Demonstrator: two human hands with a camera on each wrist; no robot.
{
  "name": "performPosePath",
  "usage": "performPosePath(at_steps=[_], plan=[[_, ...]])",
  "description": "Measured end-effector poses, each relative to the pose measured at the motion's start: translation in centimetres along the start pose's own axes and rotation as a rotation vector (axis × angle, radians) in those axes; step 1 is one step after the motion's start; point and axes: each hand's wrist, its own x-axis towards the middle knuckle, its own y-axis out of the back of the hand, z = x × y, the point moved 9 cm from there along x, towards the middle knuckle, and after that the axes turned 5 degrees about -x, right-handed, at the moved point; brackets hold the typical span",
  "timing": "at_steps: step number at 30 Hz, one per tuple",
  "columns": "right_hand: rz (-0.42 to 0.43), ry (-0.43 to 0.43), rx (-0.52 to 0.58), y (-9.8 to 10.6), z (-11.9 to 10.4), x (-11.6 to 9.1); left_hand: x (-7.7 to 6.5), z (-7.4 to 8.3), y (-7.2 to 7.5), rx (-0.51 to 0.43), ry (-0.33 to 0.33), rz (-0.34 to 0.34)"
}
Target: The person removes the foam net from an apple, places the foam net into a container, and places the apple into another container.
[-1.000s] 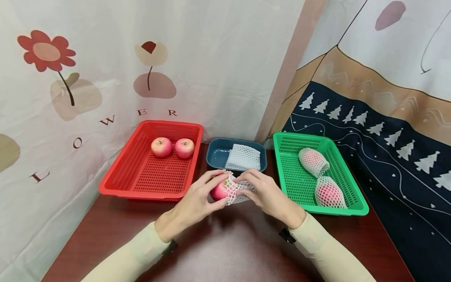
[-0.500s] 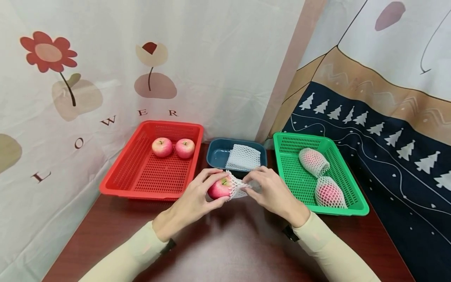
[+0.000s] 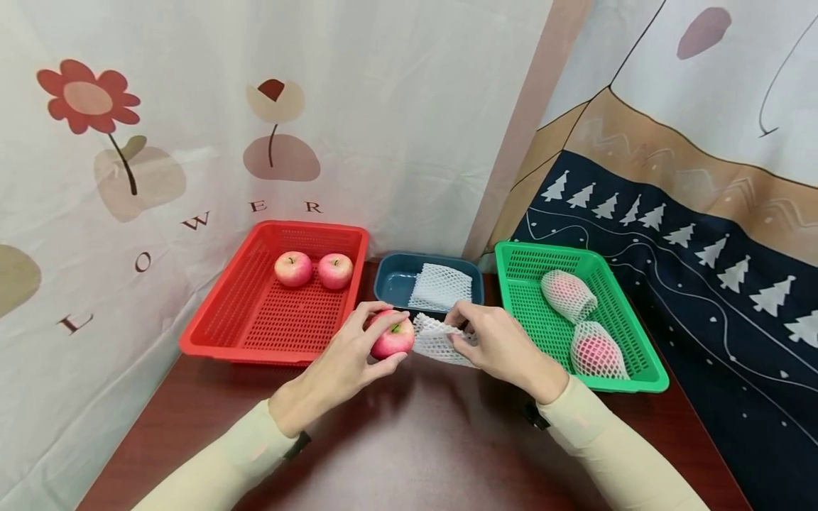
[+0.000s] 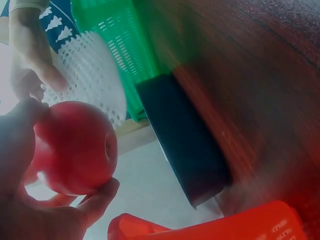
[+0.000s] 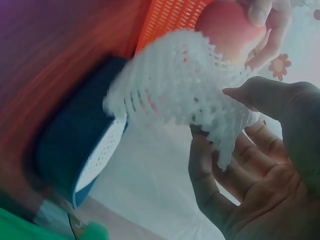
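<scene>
My left hand (image 3: 348,351) grips a bare pink-red apple (image 3: 393,338), its stem facing up in the head view. Just to the right, my right hand (image 3: 501,348) pinches a white foam net sleeve (image 3: 441,342) between thumb and fingers. The sleeve's mouth faces the apple and lies right beside it. In the left wrist view the apple (image 4: 75,147) overlaps part of the net. The right wrist view shows the sleeve (image 5: 170,80) hanging loose and wide from the thumb and fingertips.
A red basket (image 3: 268,353) at left holds two bare apples (image 3: 314,270). Behind the hands, a dark blue tray (image 3: 393,284) holds folded foam nets (image 3: 441,286). At right, two net-wrapped apples (image 3: 584,323) lie in a green basket (image 3: 645,383). A curtain (image 3: 409,128) hangs behind the table (image 3: 409,454).
The net sleeve, which covered part of the apple, has come off it to the right with my right hand. My left hand has shifted slightly left, still gripping the apple.
</scene>
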Motion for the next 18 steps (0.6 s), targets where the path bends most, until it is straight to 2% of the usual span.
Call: performPosePath(at_steps=[10, 18], plan=[[-0.099, -0.096, -0.015, 1.2, 1.9, 1.4, 0.1, 0.3, -0.2, 0.068, -0.042, -0.096], [-0.123, -0.131, 0.002, 1.7, 2.9, 3.5, 0.1, 0.6, 0.0, 0.095, -0.1, -0.089]])
